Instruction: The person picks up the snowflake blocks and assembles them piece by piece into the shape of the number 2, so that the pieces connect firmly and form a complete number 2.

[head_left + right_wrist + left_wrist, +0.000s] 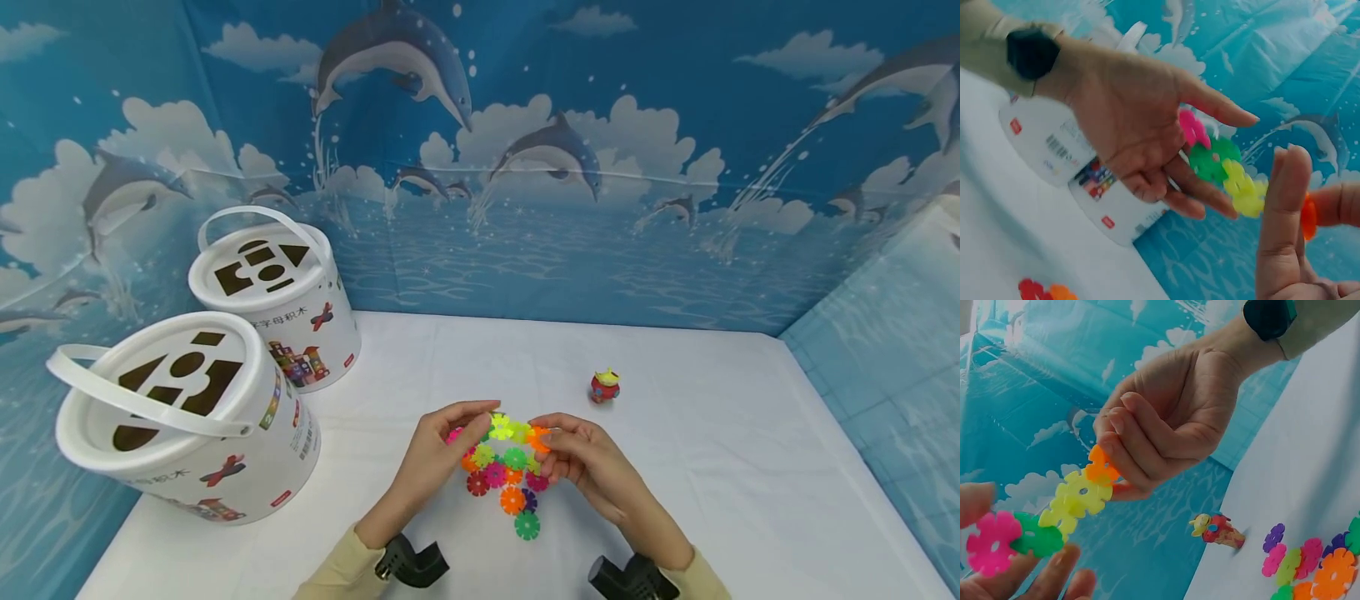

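Observation:
A short chain of interlocking plastic snowflake discs, pink, green, yellow and orange, is held up between both hands. My right hand [592, 458] pinches the orange disc [1102, 465] at one end between thumb and fingers. At the other end, the pink disc [992, 544] and green disc [1213, 159] lie against the fingers of my left hand [441, 437], whose thumb stands apart from the straight fingers in the right wrist view. Two overlapping yellow discs [1082, 491] form the middle. Beneath the hands, more colourful discs, such as a green one [527, 526], lie grouped on the table.
A small red and yellow toy figure [604, 387] stands beyond the right hand. Two white lidded buckets, a near one [255, 467] and a far one [341, 333], occupy the left of the white table [750, 467]. A dolphin-printed curtain [525, 242] borders the back.

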`<state>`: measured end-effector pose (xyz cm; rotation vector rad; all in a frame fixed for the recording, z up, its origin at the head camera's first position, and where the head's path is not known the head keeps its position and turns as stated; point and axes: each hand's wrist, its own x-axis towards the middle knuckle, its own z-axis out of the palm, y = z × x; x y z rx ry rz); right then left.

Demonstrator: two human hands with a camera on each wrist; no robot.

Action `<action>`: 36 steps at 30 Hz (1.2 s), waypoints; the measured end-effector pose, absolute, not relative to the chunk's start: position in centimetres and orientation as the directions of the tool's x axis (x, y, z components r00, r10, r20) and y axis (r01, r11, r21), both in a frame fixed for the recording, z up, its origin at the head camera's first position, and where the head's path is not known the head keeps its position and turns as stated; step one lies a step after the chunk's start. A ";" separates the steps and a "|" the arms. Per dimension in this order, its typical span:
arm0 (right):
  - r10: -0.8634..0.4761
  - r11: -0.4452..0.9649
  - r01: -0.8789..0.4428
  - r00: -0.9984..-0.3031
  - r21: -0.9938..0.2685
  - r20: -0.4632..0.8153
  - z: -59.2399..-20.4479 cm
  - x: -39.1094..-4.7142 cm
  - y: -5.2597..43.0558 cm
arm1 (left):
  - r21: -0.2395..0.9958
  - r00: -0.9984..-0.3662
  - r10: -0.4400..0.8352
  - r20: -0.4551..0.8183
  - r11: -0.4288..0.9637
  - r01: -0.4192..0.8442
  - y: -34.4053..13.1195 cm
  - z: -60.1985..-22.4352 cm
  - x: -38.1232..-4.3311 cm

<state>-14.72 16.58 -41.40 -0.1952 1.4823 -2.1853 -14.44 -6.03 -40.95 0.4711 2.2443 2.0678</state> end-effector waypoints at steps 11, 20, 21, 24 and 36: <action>-0.495 -0.670 0.501 -0.851 -0.547 -0.173 -41.4 -15.1 17.5 | 0.991 -0.986 0.098 0.135 0.009 0.137 -6.6 -43.2 -16.1; -0.460 -0.670 0.484 -0.866 -0.563 -0.198 -40.8 -15.0 17.8 | 0.877 -0.970 0.211 0.117 0.437 0.200 -6.2 -46.9 -17.0; -0.455 -0.667 0.483 -0.867 -0.568 -0.202 -40.7 -15.0 17.9 | 0.840 -0.967 0.225 0.117 0.498 0.217 -6.2 -47.3 -17.0; -0.449 -0.662 0.480 -0.869 -0.575 -0.208 -40.6 -14.9 17.9 | 0.755 -0.963 0.250 0.100 0.611 0.237 -5.9 -48.2 -16.9; -0.382 -0.614 0.420 -0.899 -0.669 -0.214 -40.5 -14.9 17.7 | 0.606 -0.959 0.254 0.122 0.746 0.275 -5.5 -50.3 -16.7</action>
